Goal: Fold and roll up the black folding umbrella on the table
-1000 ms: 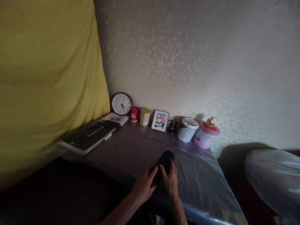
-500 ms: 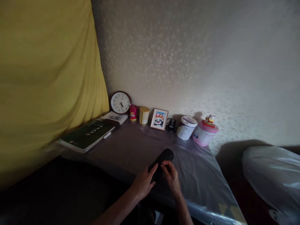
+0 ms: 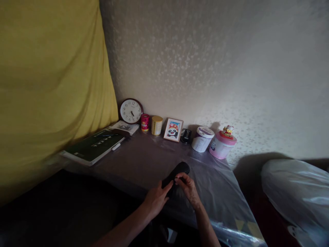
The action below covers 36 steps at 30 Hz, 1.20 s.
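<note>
A black, elongated object with a rounded far end (image 3: 182, 167) lies slantwise over the near part of the table; its exact kind is too dark to make out. My left hand (image 3: 157, 199) is wrapped round its near left part, thumb below and forefinger laid along it. Against its right side, my right hand (image 3: 187, 187) has thumb and forefinger pinched together. Whatever small part sits between those fingertips is hidden. The near end of the black object disappears behind my hands and into shadow.
On the plastic-covered table (image 3: 144, 161) are a green book (image 3: 89, 149), a white eraser-like piece (image 3: 116, 146) and a clock (image 3: 131, 111). Along the wall stand a pink can (image 3: 145, 122), yellow can (image 3: 156, 126), panda picture (image 3: 173, 130), white tub (image 3: 203, 139) and pink tub (image 3: 222, 145).
My right hand has turned slightly and shifted up along the black object, still pinching. My left hand keeps its hold. The whole view has moved a little.
</note>
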Available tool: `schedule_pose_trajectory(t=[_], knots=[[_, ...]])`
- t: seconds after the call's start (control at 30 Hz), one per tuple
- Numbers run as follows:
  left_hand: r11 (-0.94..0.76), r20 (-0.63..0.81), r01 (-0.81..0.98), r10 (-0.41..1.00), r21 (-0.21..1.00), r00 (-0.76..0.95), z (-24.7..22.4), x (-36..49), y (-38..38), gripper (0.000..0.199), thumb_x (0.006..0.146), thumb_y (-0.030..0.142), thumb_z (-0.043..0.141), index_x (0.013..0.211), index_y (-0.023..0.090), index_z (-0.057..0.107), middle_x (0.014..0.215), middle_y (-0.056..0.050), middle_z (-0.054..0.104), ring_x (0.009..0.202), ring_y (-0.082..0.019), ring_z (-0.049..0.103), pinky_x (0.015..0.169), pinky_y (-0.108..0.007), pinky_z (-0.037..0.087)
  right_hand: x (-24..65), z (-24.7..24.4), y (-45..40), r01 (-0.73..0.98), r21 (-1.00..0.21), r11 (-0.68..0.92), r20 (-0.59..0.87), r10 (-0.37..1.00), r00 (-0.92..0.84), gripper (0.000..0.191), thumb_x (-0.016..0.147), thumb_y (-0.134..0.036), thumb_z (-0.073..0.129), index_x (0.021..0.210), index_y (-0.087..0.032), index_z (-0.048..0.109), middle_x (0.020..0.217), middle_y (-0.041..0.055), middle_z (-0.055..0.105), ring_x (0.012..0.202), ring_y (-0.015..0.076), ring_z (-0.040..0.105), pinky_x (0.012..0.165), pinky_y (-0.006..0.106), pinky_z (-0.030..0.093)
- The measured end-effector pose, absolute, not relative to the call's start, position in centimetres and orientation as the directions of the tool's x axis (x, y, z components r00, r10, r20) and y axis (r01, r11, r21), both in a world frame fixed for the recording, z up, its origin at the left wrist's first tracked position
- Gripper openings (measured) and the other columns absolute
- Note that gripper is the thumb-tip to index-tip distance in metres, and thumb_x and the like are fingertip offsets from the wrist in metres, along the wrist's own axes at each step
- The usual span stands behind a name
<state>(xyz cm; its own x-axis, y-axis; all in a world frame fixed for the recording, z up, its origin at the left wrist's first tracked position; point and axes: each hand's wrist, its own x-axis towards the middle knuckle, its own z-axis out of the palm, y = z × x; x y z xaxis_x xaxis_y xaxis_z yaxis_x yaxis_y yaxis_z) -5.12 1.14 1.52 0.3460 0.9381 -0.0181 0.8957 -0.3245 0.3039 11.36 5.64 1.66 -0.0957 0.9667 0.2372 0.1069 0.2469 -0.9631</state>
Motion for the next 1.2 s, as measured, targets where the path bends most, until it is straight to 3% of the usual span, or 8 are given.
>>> schedule_pose_trajectory(t=[0.2, 0.4, 0.53, 0.77, 0.83, 1.0, 1.1, 1.2], knots=[[-0.336, 0.009, 0.9, 0.938, 0.277, 0.347, 1.5, -5.0, 0.9, 0.069, 0.081, 0.021, 0.059, 0.138, 0.038, 0.023, 0.119, -0.01, 0.05, 0.081, -0.022, 0.066, 0.07, -0.033, 0.051, 10.9, 2.7, 7.1, 0.274, -0.941, 0.199, 0.139, 0.964, -0.226, 0.018, 0.074, -0.037, 0.06, 0.075, -0.019, 0.059, 0.061, -0.0037, 0.054, 0.056, 0.0102, 0.052, 0.057, 0.022, 0.042], [-0.325, 0.013, 0.908, 0.942, 0.265, 0.334, 1.6, -5.0, 0.7, 0.068, 0.081, 0.02, 0.059, 0.139, 0.029, 0.025, 0.128, -0.016, 0.046, 0.089, -0.025, 0.064, 0.075, -0.034, 0.051, 10.5, 3.4, 8.3, 0.534, -0.787, 0.311, 0.163, 0.938, -0.305, 0.009, 0.074, -0.023, 0.055, 0.072, -0.018, 0.062, 0.068, -0.0011, 0.057, 0.051, 0.0085, 0.051, 0.051, 0.021, 0.041], [-0.321, 0.018, 0.907, 0.944, 0.274, 0.329, 1.4, -5.0, 0.7, 0.072, 0.081, 0.02, 0.057, 0.141, 0.025, 0.018, 0.133, -0.019, 0.041, 0.095, -0.027, 0.062, 0.078, -0.037, 0.05, 10.3, 3.6, 8.9, 0.648, -0.727, 0.226, 0.054, 0.96, -0.274, 0.008, 0.073, -0.017, 0.055, 0.078, -0.019, 0.061, 0.069, -0.0013, 0.059, 0.049, 0.0091, 0.053, 0.048, 0.021, 0.042], [-0.313, -0.002, 0.894, 0.944, 0.322, 0.331, 1.7, -5.5, 1.3, 0.072, 0.079, 0.025, 0.059, 0.141, 0.027, 0.02, 0.127, -0.015, 0.048, 0.094, -0.026, 0.062, 0.079, -0.036, 0.05, 9.1, 4.4, 8.9, 0.837, -0.428, 0.341, 0.157, 0.94, -0.303, 0.011, 0.078, -0.022, 0.055, 0.07, -0.018, 0.061, 0.08, 0.0053, 0.063, 0.076, 0.0154, 0.06, 0.069, 0.024, 0.044], [-0.307, 0.0, 0.891, 0.945, 0.335, 0.326, 1.9, -5.8, 1.3, 0.072, 0.08, 0.028, 0.058, 0.141, 0.027, 0.019, 0.127, -0.015, 0.048, 0.097, -0.026, 0.061, 0.081, -0.036, 0.049, 9.1, 4.3, 8.9, 0.806, -0.483, 0.342, 0.169, 0.94, -0.297, 0.014, 0.079, -0.024, 0.053, 0.07, -0.019, 0.062, 0.081, 0.0051, 0.063, 0.075, 0.0152, 0.06, 0.068, 0.024, 0.044], [-0.306, -0.01, 0.881, 0.943, 0.36, 0.332, 2.2, -6.9, 0.5, 0.073, 0.082, 0.029, 0.055, 0.142, 0.028, 0.013, 0.126, -0.013, 0.049, 0.101, -0.024, 0.06, 0.084, -0.034, 0.047, 11.0, 3.0, 9.1, 0.451, -0.882, 0.138, 0.125, 0.99, -0.059, 0.032, 0.078, -0.047, 0.049, 0.079, -0.018, 0.062, 0.06, -0.0009, 0.055, 0.047, 0.0116, 0.052, 0.046, 0.023, 0.042], [-0.292, -0.025, 0.885, 0.946, 0.364, 0.323, 2.3, -7.5, -0.3, 0.073, 0.083, 0.028, 0.052, 0.143, 0.026, 0.009, 0.132, -0.015, 0.043, 0.102, -0.024, 0.06, 0.084, -0.034, 0.047, 12.5, 2.3, 8.7, 0.278, -0.952, 0.129, 0.163, 0.981, 0.103, 0.041, 0.071, -0.057, 0.057, 0.078, -0.016, 0.063, 0.06, -0.0009, 0.055, 0.045, 0.0109, 0.049, 0.043, 0.023, 0.039], [-0.286, -0.023, 0.888, 0.949, 0.36, 0.315, 2.4, -7.9, -1.0, 0.073, 0.084, 0.025, 0.051, 0.143, 0.024, 0.008, 0.141, -0.019, 0.032, 0.111, -0.024, 0.055, 0.089, -0.033, 0.044, 13.0, 2.1, 8.2, 0.21, -0.967, 0.142, 0.174, 0.974, 0.144, 0.044, 0.069, -0.059, 0.059, 0.079, -0.016, 0.064, 0.063, 0.0014, 0.059, 0.049, 0.0119, 0.051, 0.046, 0.024, 0.041]])
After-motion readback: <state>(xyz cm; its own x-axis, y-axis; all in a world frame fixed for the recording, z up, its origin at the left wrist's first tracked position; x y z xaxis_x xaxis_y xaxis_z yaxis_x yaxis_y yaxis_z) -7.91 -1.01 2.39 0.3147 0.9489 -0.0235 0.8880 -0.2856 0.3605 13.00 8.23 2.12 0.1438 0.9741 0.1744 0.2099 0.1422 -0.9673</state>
